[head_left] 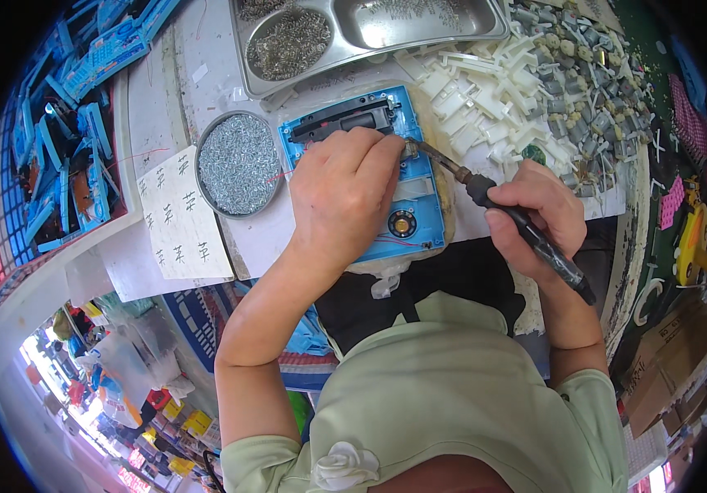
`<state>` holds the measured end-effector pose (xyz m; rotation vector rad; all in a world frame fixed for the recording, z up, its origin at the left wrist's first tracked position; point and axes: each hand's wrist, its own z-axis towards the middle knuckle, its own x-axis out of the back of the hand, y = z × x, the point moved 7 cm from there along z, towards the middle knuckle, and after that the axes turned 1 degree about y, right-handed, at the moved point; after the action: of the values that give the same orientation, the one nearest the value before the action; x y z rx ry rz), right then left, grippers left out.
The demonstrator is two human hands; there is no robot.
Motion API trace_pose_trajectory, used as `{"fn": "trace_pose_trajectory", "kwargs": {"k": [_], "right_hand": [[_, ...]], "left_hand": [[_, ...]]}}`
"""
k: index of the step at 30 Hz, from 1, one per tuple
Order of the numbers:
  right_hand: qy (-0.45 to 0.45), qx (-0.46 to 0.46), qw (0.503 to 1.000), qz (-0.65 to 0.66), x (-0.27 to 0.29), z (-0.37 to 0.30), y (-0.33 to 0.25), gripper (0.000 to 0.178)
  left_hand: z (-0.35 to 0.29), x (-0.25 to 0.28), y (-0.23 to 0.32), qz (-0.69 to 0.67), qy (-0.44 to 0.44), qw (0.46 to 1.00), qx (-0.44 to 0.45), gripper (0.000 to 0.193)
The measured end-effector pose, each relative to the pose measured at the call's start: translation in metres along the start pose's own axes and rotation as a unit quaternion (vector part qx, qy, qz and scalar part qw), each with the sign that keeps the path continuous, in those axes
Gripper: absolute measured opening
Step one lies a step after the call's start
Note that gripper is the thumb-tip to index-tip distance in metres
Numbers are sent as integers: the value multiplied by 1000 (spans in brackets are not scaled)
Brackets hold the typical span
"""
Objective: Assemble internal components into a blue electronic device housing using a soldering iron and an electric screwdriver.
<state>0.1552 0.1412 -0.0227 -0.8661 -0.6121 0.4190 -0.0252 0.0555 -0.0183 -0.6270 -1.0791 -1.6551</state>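
A blue plastic casing (425, 215) lies open on a pad in front of me, with a black strip-shaped part along its far side and a small round speaker near its lower right corner. My left hand (341, 193) rests over the casing's left half, fingers bent together near the black part; what they pinch, if anything, is hidden. In my right hand (541, 215) is a soldering iron (526, 222) with a dark handle. Its metal tip points left into the casing, close to my left fingertips. Whether the tip touches anything there cannot be made out.
Left of the casing stands a round dish (238, 164) of small screws on a marked paper sheet (177, 214). A metal tray (353, 62) with springs is beyond. White plastic parts (477, 99) and grey motor-like pieces (583, 107) pile right; blue casings (66, 164) fill a crate left.
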Motion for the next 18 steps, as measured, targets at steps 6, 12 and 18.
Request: {"fn": "trace_pose_trajectory", "kwargs": {"k": [6, 12, 18], "right_hand": [[-17, 96, 991, -86, -9, 4, -17, 31], [-12, 98, 988, -117, -4, -2, -21, 34], [11, 88, 992, -93, 9, -3, -22, 30]], "left_hand": [[0, 0, 1, 0, 0, 1000, -2, 25], [0, 1, 1, 6, 2, 1000, -5, 25], [0, 0, 1, 7, -2, 1000, -5, 24]]}}
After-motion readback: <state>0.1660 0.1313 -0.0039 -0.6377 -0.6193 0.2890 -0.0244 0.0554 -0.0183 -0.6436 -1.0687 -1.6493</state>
